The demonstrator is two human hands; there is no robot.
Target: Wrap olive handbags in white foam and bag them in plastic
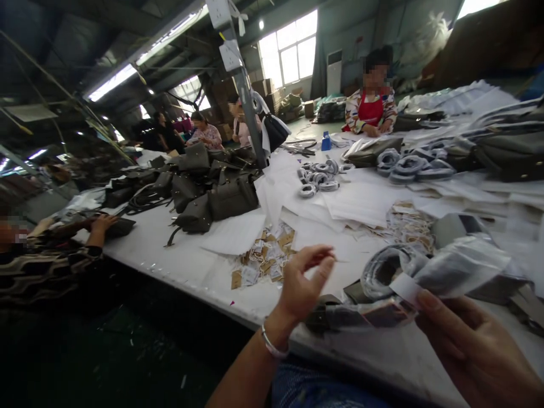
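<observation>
My right hand [476, 351] is at the lower right, thumb pressed on a white label at the edge of a clear plastic bag [463, 266]. Inside the bag lies a coiled grey strap [382, 269]. The bag hangs just above the white table [178, 255]. My left hand [304, 283], with a silver bracelet on the wrist, is raised to the left of the bag. Its thumb and forefinger are pinched together on something thin that I cannot make out. A dark grey piece [327, 314] lies on the table between my hands.
Paper tags [266, 255] lie scattered ahead of my left hand. Dark grey handbags [212, 195] are piled at the left and more at the right [505, 150]. Coiled straps [318, 175] and white sheets cover the middle. Co-workers sit at the left [51, 260] and across [369, 107]. A pole [249, 107] stands mid-table.
</observation>
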